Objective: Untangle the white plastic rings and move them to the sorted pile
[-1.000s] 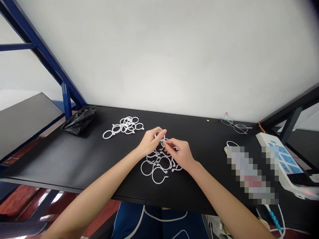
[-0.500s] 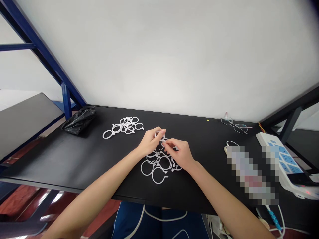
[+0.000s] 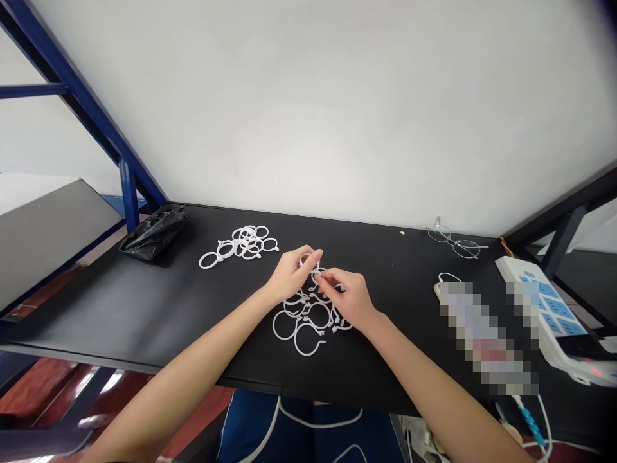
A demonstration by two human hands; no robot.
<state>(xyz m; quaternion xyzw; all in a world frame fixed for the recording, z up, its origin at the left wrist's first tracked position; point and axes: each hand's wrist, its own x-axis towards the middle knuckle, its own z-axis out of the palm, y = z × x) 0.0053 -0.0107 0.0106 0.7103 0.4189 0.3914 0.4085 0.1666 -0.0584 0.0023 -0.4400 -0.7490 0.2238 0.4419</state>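
The left hand (image 3: 292,273) and right hand (image 3: 347,297) are closed in a fingertip pinch on a white plastic ring (image 3: 305,260), held up (apparently to keep it free) above the other rings (image 3: 308,355); a second cluster of rings (image 3: 245,243) is placed farther along the black table (image 3: 144,308).

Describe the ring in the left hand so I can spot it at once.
On the black table, find the nearer pile of white plastic rings. The ring sits just above it, pinched in the left hand's fingertips, lifted clear while its neighbours lie flat.
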